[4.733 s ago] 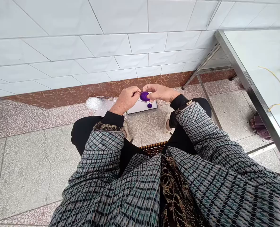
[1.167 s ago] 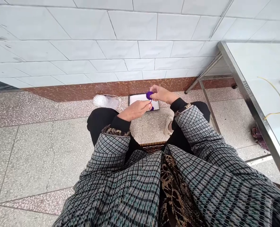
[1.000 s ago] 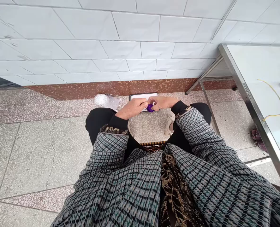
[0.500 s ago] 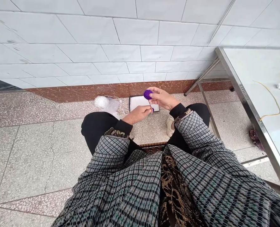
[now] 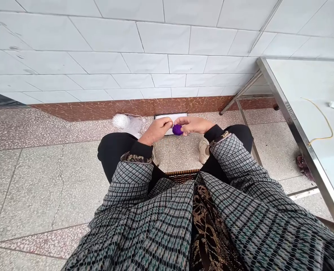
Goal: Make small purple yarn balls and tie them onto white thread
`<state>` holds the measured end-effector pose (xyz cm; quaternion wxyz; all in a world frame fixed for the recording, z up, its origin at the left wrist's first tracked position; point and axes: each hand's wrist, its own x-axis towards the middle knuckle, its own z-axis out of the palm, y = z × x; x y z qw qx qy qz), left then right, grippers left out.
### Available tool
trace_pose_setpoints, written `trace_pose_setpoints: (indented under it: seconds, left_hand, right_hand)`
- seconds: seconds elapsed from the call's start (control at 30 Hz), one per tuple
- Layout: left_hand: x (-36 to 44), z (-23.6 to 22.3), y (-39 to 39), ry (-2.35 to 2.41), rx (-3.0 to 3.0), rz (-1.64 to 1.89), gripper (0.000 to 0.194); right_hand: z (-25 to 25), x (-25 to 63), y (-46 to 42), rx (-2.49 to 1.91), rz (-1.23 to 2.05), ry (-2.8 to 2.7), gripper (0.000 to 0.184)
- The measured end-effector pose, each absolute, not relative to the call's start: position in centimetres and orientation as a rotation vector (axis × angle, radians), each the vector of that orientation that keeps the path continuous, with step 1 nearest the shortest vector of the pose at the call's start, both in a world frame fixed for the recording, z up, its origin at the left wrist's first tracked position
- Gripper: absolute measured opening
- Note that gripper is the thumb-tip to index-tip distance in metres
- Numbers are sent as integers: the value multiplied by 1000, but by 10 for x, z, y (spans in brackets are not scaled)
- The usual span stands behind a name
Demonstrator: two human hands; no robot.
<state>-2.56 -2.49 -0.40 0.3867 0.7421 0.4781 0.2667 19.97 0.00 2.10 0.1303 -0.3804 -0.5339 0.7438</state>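
Between my knees my right hand (image 5: pixel 194 125) holds a small ball of purple yarn (image 5: pixel 177 130) in its fingertips. Close beside it on the left, my left hand (image 5: pixel 159 128) is closed in a pinch; what lies between its fingers is too small to make out. Both hands hover over a white box or tray with a dark rim (image 5: pixel 171 116) on the floor, hiding much of it. To the left of the tray lies a ball of white yarn (image 5: pixel 121 121), partly on a clear plastic bag (image 5: pixel 133 127).
A metal-framed table (image 5: pixel 289 113) stands at the right, with a yellow cord (image 5: pixel 329 126) on its top. The tiled wall (image 5: pixel 163 37) rises just beyond the tray. A woven seat edge (image 5: pixel 182 176) shows below me, and light shoes (image 5: pixel 203 150) rest on the floor.
My right hand has lowered the purple ball toward the tray. My left hand has risen slightly and shifted left. The small purple bit by its fingertips no longer shows.
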Motion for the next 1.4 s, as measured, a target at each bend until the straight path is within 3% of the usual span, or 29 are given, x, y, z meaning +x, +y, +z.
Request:
trace_pose_setpoints:
  seconds: [0.2, 0.47, 0.63, 0.83, 0.93, 1.1, 1.27, 1.4]
  left_hand:
    - [-13, -10, -27, 1006, 1763, 623, 30]
    - [-4, -10, -27, 891, 1868, 550, 28]
    - [-15, -10, -23, 1101, 1845, 652, 27]
    - [-19, -14, -18, 1307, 1797, 716, 23]
    - [-11, -17, -20, 1252, 1767, 662, 20]
    - [1, -16, -27, 1001, 1834, 482, 24]
    - [-3, -12, -29, 965, 1865, 485, 26]
    - [-13, -12, -23, 1143, 1838, 637, 25]
  right_hand:
    - [27, 203, 10, -950, 1796, -1009, 41]
    - [7, 193, 9, -1420, 1567, -1504, 33]
    - [8, 196, 6, -1405, 1869, -1836, 36]
    - [14, 201, 8, -1067, 2160, -1410, 34]
    - [14, 202, 12, -944, 2163, -1136, 33]
    - [11, 200, 20, -956, 1895, -899, 34]
    - [6, 198, 19, -1376, 1677, -1298, 31]
    - [8, 199, 11, -1400, 1894, -1796, 34]
